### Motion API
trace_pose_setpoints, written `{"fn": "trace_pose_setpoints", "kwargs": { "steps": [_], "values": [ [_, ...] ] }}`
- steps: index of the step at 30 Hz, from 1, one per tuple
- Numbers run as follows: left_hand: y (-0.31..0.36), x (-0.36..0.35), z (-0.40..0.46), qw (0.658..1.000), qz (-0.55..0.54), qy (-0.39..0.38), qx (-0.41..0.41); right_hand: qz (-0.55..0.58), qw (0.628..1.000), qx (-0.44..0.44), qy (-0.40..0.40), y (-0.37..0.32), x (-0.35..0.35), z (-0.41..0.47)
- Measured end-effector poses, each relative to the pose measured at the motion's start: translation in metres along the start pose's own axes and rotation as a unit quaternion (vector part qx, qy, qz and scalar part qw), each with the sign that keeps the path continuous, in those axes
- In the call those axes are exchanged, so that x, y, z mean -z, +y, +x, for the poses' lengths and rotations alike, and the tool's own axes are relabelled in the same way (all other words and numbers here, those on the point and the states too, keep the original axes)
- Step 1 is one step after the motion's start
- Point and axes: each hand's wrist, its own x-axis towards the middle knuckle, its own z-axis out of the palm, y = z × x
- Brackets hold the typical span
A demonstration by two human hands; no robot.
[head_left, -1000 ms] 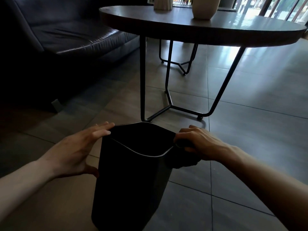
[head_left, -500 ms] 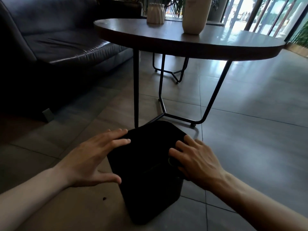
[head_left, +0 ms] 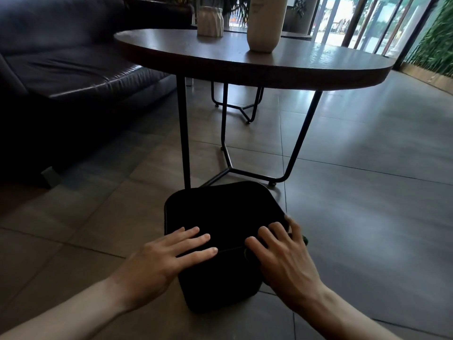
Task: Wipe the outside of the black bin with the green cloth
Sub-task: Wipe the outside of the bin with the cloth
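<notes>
The black bin point(head_left: 220, 231) stands on the tiled floor point(head_left: 367, 204) at 6 o'clock in the head view, just in front of the round table point(head_left: 245, 60), whose thin metal legs come down right behind it at 12 o'clock. The left hand point(head_left: 161, 263) lies flat on the bin's near edge from 8 o'clock, fingers straight and spread, gripping nothing. The right hand point(head_left: 282, 256) comes in from 4 o'clock and rests on the near right corner of the bin with fingers loosely bent over the rim. A small sliver of the green cloth point(head_left: 304, 239) peeks out past that hand's outer edge (too little shows to tell whether the fingers grip it or merely cover it). On the table stand a tall pale vase point(head_left: 266, 23) and, at its 10 o'clock, a shorter ribbed pot point(head_left: 210, 20). A dark leather sofa point(head_left: 73, 65) fills the view at 10 o'clock.
</notes>
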Motion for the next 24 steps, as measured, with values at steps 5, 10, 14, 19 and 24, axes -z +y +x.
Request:
{"fn": "trace_pose_setpoints", "kwargs": {
  "steps": [5,10,14,19,24],
  "values": [
    [-0.012,0.005,-0.016,0.999,0.010,-0.017,0.030,0.052,0.996,0.075,-0.010,-0.001,-0.009,-0.018],
    [-0.009,0.005,-0.020,0.999,0.045,-0.009,0.025,0.044,0.995,0.089,-0.012,0.003,-0.012,-0.033],
    [-0.002,0.003,-0.022,0.997,0.075,0.009,0.002,0.049,0.995,0.091,-0.003,-0.003,-0.018,-0.045],
    [0.003,0.008,-0.020,0.998,0.067,-0.003,0.013,0.067,0.995,0.069,-0.019,-0.004,-0.012,-0.043],
    [0.012,0.014,-0.009,0.999,-0.004,0.009,0.036,0.181,0.983,-0.007,0.006,0.001,0.014,-0.027]
  ]
}}
